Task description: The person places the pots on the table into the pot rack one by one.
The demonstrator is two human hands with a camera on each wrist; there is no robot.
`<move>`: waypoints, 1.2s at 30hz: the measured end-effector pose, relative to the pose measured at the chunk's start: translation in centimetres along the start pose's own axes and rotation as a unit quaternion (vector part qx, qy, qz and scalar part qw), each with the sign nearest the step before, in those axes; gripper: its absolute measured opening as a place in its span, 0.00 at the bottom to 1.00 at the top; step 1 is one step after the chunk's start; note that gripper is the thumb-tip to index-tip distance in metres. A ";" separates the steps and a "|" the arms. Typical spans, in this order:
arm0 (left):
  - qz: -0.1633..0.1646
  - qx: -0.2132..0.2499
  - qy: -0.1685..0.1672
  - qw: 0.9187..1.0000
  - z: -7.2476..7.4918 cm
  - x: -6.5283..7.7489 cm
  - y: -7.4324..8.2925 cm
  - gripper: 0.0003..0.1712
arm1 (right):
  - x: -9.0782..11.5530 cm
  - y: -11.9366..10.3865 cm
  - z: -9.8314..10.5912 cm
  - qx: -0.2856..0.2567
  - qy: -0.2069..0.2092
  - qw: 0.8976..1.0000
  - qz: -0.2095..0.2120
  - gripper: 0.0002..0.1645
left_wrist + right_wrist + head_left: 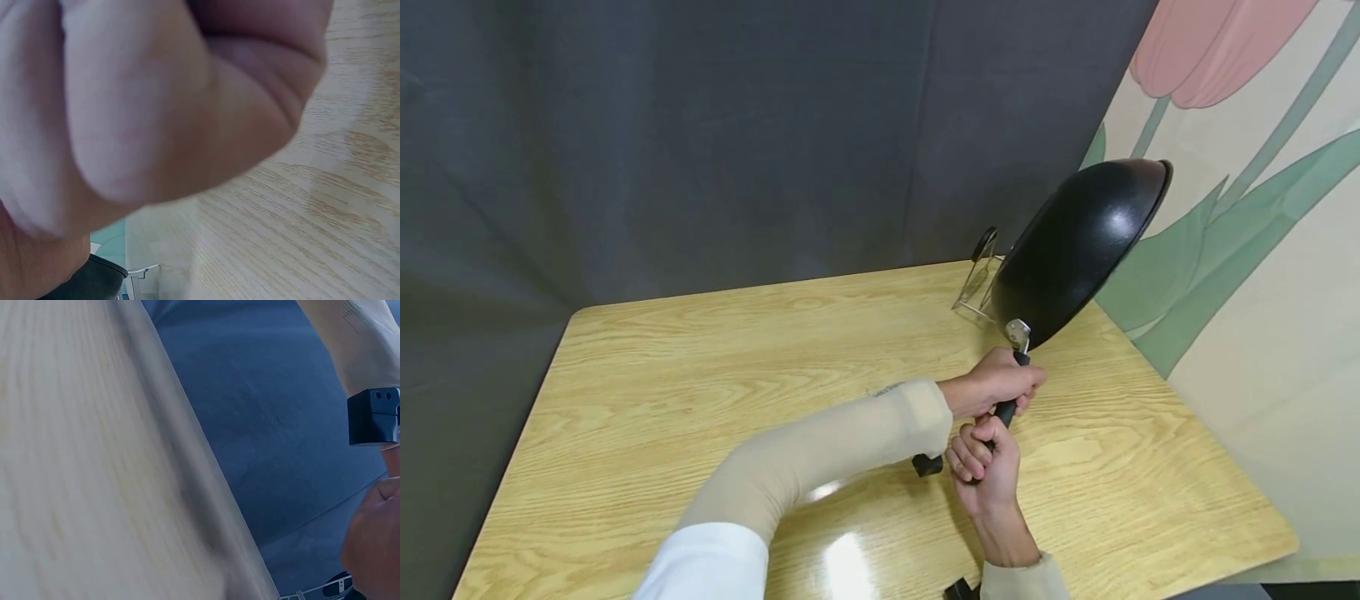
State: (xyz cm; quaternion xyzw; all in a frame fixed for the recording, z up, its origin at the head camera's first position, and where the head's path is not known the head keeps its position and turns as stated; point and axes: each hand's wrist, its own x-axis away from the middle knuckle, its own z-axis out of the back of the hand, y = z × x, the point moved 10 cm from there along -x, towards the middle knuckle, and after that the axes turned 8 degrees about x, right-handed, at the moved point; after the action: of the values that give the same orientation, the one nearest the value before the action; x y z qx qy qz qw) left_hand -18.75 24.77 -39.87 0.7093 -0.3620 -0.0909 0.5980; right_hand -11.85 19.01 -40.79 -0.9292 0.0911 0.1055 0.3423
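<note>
A black wok (1078, 242) is held tilted up at the table's back right, its rounded underside facing me. My left hand (1000, 383) grips the black handle (1006, 412) close to the metal joint (1018, 332). Just below it, my right hand (988, 467) is wrapped round the handle's end. Behind the wok's lower left side stands a wire rack (976, 287), partly hidden by it. In the left wrist view, curled fingers (137, 112) fill the upper left, with part of the wok (94, 279) beneath them.
A light wood-grain table (715, 375) lies under both arms. A dark grey curtain (737, 150) hangs along its back and left. To the right is a wall hanging (1247, 275) with a pink tulip and green leaves. Black wrist cameras (927, 465) sit on the sleeves.
</note>
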 end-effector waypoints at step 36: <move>-0.020 -0.016 -0.056 0.998 -0.5 -2.4 0.4 0.25 | -1.4 -0.3 2.2 0.057 0.061 0.995 -0.055 0.22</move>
State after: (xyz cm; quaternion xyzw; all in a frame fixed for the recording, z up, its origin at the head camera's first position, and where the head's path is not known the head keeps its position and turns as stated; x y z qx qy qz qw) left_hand -20.38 26.61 -40.15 0.7009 -0.3790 -0.1486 0.5856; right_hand -13.43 20.78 -41.91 -0.9164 0.0664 0.0242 0.3940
